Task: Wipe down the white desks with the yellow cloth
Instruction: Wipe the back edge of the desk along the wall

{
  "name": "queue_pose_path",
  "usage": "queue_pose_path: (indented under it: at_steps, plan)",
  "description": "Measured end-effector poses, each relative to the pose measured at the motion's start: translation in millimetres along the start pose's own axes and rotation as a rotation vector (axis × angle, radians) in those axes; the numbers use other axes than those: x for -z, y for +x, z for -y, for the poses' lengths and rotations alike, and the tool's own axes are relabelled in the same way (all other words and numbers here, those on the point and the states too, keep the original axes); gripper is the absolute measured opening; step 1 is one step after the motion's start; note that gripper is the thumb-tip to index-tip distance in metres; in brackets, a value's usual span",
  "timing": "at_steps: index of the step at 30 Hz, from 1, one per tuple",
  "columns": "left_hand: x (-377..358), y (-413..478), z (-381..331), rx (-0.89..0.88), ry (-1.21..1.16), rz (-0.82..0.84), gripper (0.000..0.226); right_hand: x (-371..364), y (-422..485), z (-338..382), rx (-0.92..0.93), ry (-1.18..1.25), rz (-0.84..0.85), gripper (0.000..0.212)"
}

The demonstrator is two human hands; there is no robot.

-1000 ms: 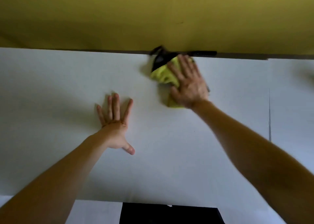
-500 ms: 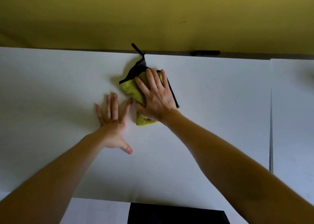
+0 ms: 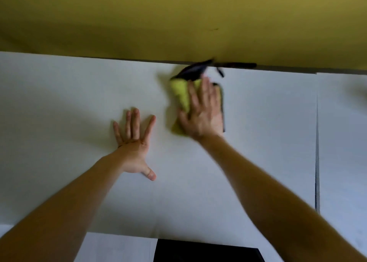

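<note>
Pressing our right hand (image 3: 202, 112) flat on the yellow cloth (image 3: 179, 91), fingers straight and close together, we pin it against the white desk (image 3: 59, 102) near the far edge. Both hand and cloth are blurred. The cloth is bunched under the palm, and its black backing (image 3: 190, 70) sticks out at the top, reaching the foot of the yellow partition (image 3: 178, 19) that stands along the back of the desk and closes off that side. A dark strip (image 3: 236, 64) lies at the partition's base, just right of the cloth's top corner; we cannot tell what it is. Our left hand (image 3: 135, 148) lies palm-down on the bare desk just left of the cloth, apart from it, with its fingers spread, its thumb out to the side, and nothing in it. To the right, a narrow dark seam (image 3: 317, 142) separates this desk from a second white desk (image 3: 341, 142). Below the near edge a black object (image 3: 206, 251) shows, too cropped to identify.
</note>
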State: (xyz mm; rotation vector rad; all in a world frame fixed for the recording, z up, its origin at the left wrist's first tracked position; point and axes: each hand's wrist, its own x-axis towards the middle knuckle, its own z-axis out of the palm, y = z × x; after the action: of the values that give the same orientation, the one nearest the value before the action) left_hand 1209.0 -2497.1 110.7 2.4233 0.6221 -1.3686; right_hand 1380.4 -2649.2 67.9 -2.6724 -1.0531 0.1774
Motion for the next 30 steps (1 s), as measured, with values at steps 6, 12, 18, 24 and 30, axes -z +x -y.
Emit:
queue_pose_path:
  at_steps: [6, 12, 18, 24, 30]
  plan:
    - [1, -1, -2, 0.003, -0.001, 0.003, 0.19, 8, 9, -64, 0.267, 0.038, 0.017, 0.078]
    - [1, 1, -1, 0.003, -0.001, 0.011, 0.19, 40, 18, -117, -0.212, -0.045, -0.104, 0.088]
    - [0, -1, -4, 0.029, 0.009, -0.007, 0.19, -3, -46, 23, 0.34, 0.001, 0.117, 0.072]
    - [-1, 2, -2, 0.029, 0.001, -0.023, 0.193, 31, 3, -129, 0.062, -0.014, -0.052, 0.073]
    - [-5, 4, -2, 0.041, 0.021, -0.054, 0.196, 14, -28, -54, -0.036, 0.005, -0.067, 0.074]
